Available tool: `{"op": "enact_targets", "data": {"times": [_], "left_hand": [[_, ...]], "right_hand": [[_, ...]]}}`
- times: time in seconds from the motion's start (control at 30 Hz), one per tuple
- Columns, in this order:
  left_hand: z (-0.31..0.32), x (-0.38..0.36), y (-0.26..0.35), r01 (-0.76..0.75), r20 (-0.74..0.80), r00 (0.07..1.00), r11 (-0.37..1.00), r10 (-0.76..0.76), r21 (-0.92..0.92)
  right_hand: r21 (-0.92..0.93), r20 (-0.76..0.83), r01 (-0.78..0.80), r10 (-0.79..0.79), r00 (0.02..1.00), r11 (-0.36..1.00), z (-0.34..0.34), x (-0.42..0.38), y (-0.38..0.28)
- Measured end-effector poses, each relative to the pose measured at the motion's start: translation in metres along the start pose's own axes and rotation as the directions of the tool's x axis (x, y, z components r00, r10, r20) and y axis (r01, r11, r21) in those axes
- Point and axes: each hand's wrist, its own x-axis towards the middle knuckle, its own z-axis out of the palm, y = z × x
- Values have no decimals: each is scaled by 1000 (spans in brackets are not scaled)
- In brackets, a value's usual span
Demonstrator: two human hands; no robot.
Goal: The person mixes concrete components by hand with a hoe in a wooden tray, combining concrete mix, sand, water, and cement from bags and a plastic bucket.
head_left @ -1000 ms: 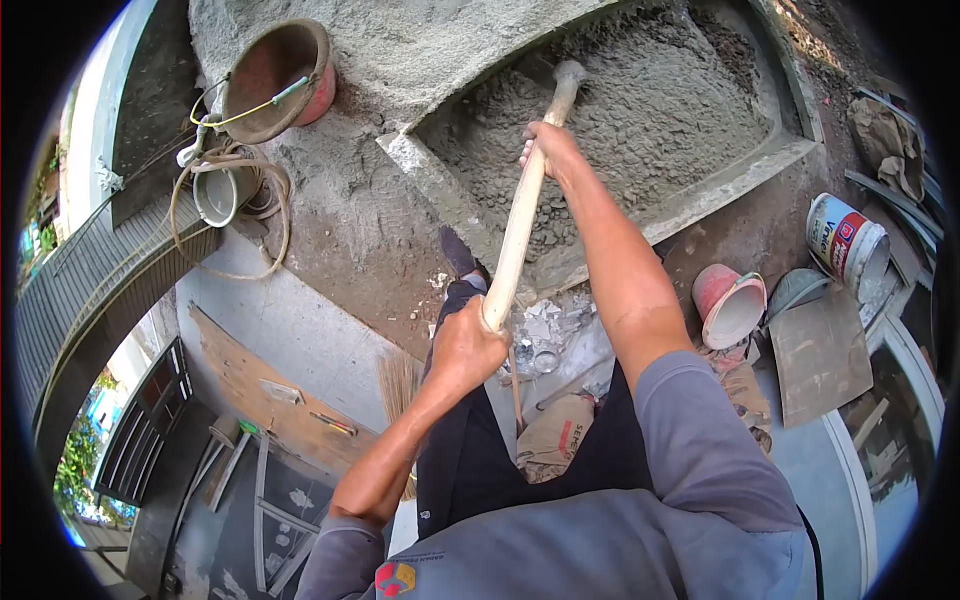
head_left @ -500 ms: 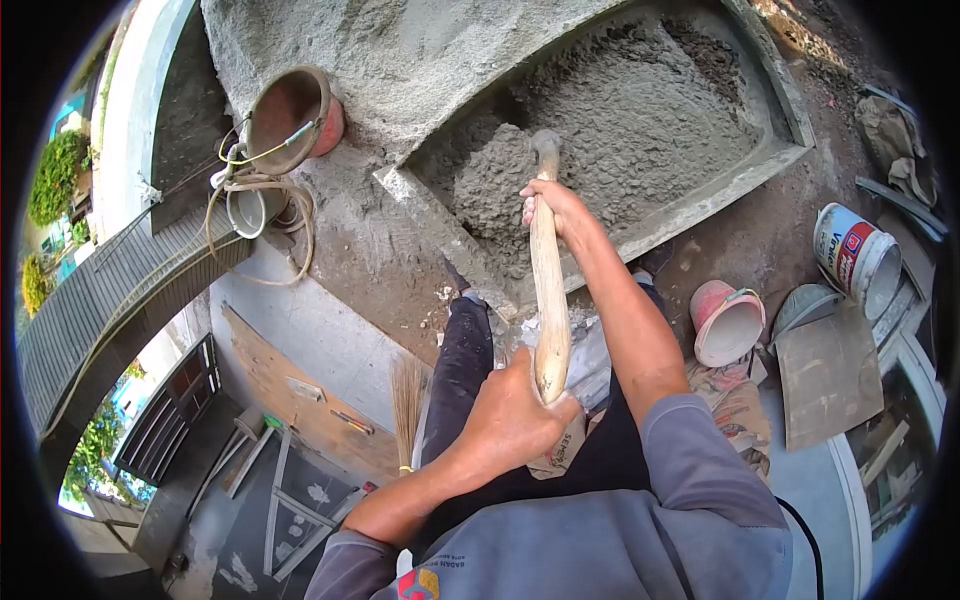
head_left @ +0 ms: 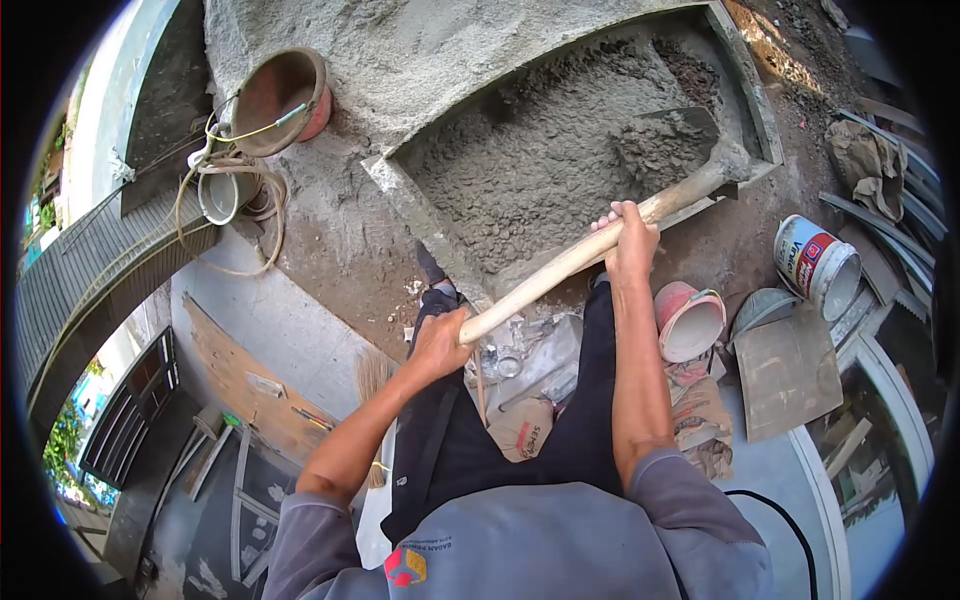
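- Your hoe (head_left: 600,240) is loaded: its blade (head_left: 672,135) rides lifted at the right end of the mixing trough (head_left: 420,205), with a clump of wet grey mortar (head_left: 655,150) sitting on it.
- The wooden handle slants from lower left up to the blade, crossing the trough's near rim.
- Your right hand (head_left: 630,235) is wrapped tight around the handle just above the middle, fingers fully closed.
- Your left hand (head_left: 440,345) is closed around the butt end, low by your hip.
- The rest of the mix lies rough and heaped inside the trough, below the blade.
- Just beside your right forearm, a pink bucket (head_left: 690,320) lies tipped on its side; a white paint pail (head_left: 820,265) sits further right.
- Risk, as I judge it: tilt the blade and the clump slides off outside the rim, onto bare ground.
- Paper sacks (head_left: 525,430) lie by your feet; a shifted step could catch one and throw your balance under load.
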Motion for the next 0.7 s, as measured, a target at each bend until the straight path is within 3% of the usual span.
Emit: {"op": "enact_targets", "data": {"times": [0.07, 0.17, 0.27, 0.4, 0.5, 0.57, 0.7], "left_hand": [[26, 47, -35, 49, 2, 999, 999, -49, -3], [3, 85, -42, -221, -105, 969, 974, 224, 48], [-40, 104, -39, -151, -12, 989, 985, 151, -84], [-75, 120, -59, 12, 9, 1000, 1000, -12, 11], [-97, 108, -57, 142, -7, 990, 983, -142, 121], [-86, 86, -48, 186, 8, 982, 970, -190, 155], [-52, 50, -27, 325, 11, 946, 945, -325, -28]], "right_hand": [[5, -5, 147, -147, 989, 989, 2, 1, 3], [57, -1, 196, -196, 981, 979, 32, 4, -18], [110, 35, 180, -185, 982, 977, 69, 35, -20], [101, -17, 77, -75, 997, 992, 106, 112, 47], [78, -7, -132, 133, 991, 988, 114, 155, 128], [26, 23, -213, 212, 977, 977, 104, 162, 156], [-168, 40, -293, 304, 952, 941, 110, 144, 170]]}}
